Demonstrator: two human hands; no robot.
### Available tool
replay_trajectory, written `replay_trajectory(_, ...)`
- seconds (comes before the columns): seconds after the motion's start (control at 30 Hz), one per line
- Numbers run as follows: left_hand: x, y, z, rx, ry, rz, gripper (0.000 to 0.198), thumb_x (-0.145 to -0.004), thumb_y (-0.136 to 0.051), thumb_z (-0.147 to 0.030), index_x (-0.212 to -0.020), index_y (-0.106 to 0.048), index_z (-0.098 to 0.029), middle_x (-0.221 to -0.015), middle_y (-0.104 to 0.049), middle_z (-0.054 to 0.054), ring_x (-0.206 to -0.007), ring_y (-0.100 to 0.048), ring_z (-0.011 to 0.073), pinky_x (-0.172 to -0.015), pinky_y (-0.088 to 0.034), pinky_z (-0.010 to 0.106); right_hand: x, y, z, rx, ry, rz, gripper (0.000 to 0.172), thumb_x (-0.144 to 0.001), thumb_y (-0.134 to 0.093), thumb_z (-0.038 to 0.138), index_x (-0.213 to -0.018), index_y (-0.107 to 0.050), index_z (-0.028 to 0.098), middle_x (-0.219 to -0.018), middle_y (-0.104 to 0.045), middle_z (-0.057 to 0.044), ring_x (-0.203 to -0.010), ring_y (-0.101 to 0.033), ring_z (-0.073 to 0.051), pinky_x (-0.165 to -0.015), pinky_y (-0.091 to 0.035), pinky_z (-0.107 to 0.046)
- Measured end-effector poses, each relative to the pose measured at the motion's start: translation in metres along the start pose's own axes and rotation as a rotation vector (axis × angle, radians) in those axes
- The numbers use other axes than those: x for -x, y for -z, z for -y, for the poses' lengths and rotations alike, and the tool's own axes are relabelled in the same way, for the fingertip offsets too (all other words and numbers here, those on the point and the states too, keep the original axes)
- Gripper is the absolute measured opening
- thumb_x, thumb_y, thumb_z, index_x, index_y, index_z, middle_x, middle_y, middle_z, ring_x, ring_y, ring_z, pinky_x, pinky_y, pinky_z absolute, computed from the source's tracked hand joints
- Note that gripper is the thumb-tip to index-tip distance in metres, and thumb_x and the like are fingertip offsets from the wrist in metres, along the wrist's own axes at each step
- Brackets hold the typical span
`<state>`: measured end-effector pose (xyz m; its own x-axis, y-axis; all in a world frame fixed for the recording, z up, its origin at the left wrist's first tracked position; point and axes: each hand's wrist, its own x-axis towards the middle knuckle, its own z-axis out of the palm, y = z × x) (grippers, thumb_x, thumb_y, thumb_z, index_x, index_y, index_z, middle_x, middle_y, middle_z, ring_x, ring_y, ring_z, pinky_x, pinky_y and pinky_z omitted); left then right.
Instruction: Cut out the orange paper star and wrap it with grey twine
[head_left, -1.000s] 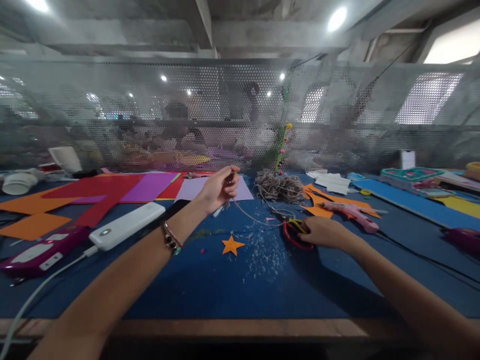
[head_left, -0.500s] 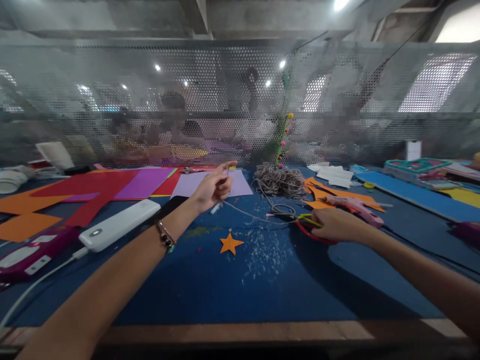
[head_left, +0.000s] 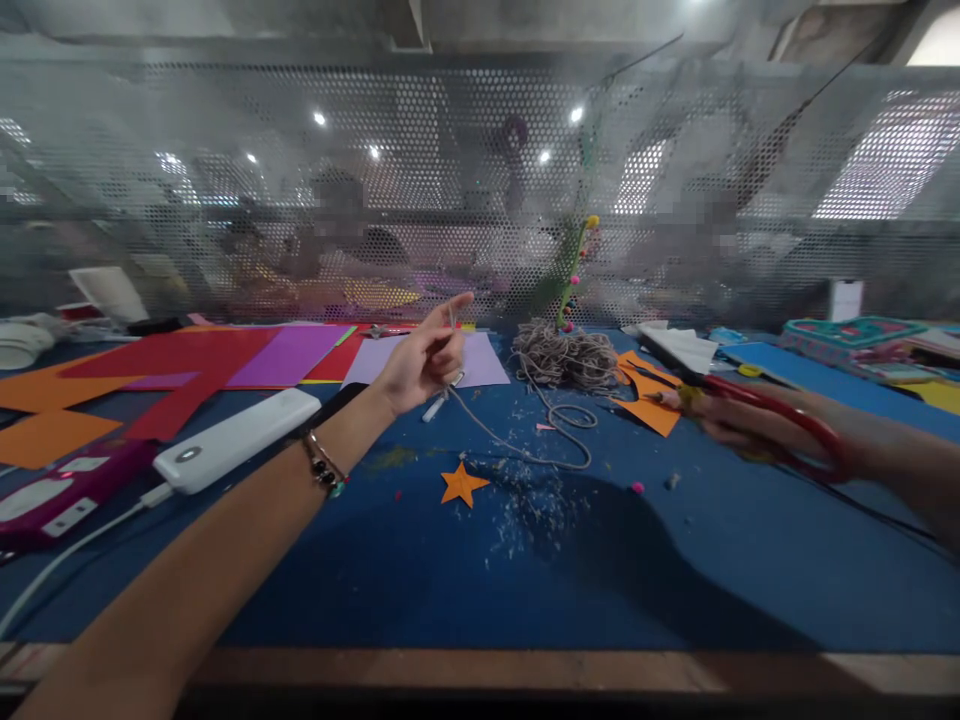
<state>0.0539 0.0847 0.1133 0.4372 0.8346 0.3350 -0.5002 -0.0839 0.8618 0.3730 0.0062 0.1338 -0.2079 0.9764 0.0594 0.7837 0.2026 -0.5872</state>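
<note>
My left hand (head_left: 424, 355) is raised over the blue table mat (head_left: 465, 570), pinching the end of a grey twine strand (head_left: 517, 450) that runs down to the mat and back to a tangled twine pile (head_left: 562, 355). My right hand (head_left: 739, 420) is lifted at the right, blurred by motion, and grips red-handled scissors (head_left: 780, 415) with the blades pointing left. A small orange paper star (head_left: 461, 484) lies on the mat between my arms, beside scattered twine bits.
Red, purple and orange sheets (head_left: 187, 365) lie at the back left, orange scraps (head_left: 649, 400) at the back right. A white power bank (head_left: 236, 452) and a magenta device (head_left: 56, 495) sit left. A perforated metal screen (head_left: 450, 180) closes the back; people sit behind it.
My right hand has picked the red scissors up off the mat and swung them up to the right. My left hand stays raised with the twine, index finger now extended.
</note>
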Motion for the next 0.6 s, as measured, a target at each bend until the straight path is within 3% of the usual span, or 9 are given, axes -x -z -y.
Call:
replay_trajectory(0.07,0.002,-0.002,0.002,-0.010,0.027,0.058,0.051,-0.081,-0.028,-0.006,-0.130,-0.037,-0.020,-0.036,-0.028,-0.010,-0.029,-0.016,0.0064,-0.033,-0.018,0.014,-0.003,-0.022,0.005,-0.340,0.166,0.263,0.055,-0.074,-0.022,0.072,-0.059,-0.034,0.020,-0.050,-0.035,0.002,-0.039,-0.030,-0.008,-0.037,-0.026,-0.024)
replay_trajectory(0.17,0.006,-0.003,0.005,-0.024,0.073,0.162,0.053,-0.081,-0.031,-0.008,-0.133,-0.033,-0.020,-0.036,-0.022,-0.011,-0.030,-0.010,0.0065,-0.032,-0.017,0.014,-0.008,-0.052,0.023,-0.558,0.400,0.398,0.045,-0.085,-0.016,0.059,-0.071,-0.034,0.020,-0.058,-0.035,0.003,-0.046,-0.030,-0.008,-0.043,-0.028,-0.024)
replay_trajectory(0.37,0.010,-0.008,0.005,-0.033,0.109,0.287,0.054,-0.081,-0.032,-0.009,-0.134,-0.032,-0.016,-0.036,-0.018,-0.011,-0.031,-0.008,0.0071,-0.033,-0.019,0.015,-0.014,-0.069,0.055,-0.346,0.524,0.495,0.048,-0.083,-0.021,0.062,-0.068,-0.034,0.018,-0.063,-0.033,0.002,-0.052,-0.029,-0.008,-0.047,-0.029,-0.024)
replay_trajectory(0.6,0.012,-0.015,0.006,0.006,0.143,0.338,0.051,-0.079,-0.034,-0.009,-0.130,-0.038,-0.013,-0.033,-0.019,-0.011,-0.030,-0.010,0.0068,-0.033,-0.021,0.016,-0.027,-0.068,0.049,-0.265,0.441,0.484,0.055,-0.078,-0.017,0.069,-0.063,-0.033,0.018,-0.059,-0.031,0.003,-0.049,-0.028,-0.007,-0.044,-0.028,-0.023)
